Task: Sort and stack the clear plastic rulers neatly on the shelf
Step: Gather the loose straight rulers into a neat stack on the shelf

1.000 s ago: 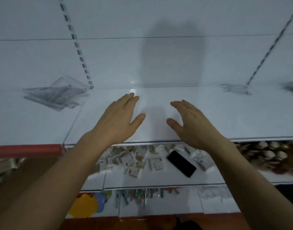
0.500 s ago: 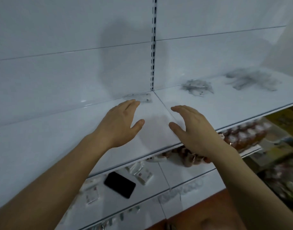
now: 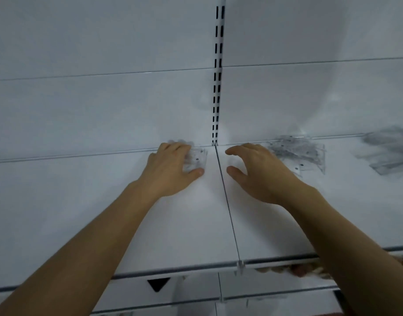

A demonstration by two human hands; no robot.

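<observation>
A small stack of clear plastic rulers (image 3: 197, 158) lies at the back of the white shelf (image 3: 191, 224), just left of the seam between two shelf boards. My left hand (image 3: 170, 169) rests on this stack with fingers laid over it and the thumb against its near edge. My right hand (image 3: 262, 172) hovers right of the seam with loosely curved fingers and holds nothing. Directly to its right sits a loose, messy pile of clear rulers (image 3: 296, 151), partly hidden by the hand.
Another blurred heap of clear rulers (image 3: 387, 153) lies at the far right of the shelf. A slotted upright (image 3: 217, 76) runs up the white back wall above the seam. A lower shelf holds a dark triangular object (image 3: 158, 285).
The view swung right and closer to the shelf. Both hands reached to the back; the left one now lies on the small ruler stack, the right one is beside the messy pile.
</observation>
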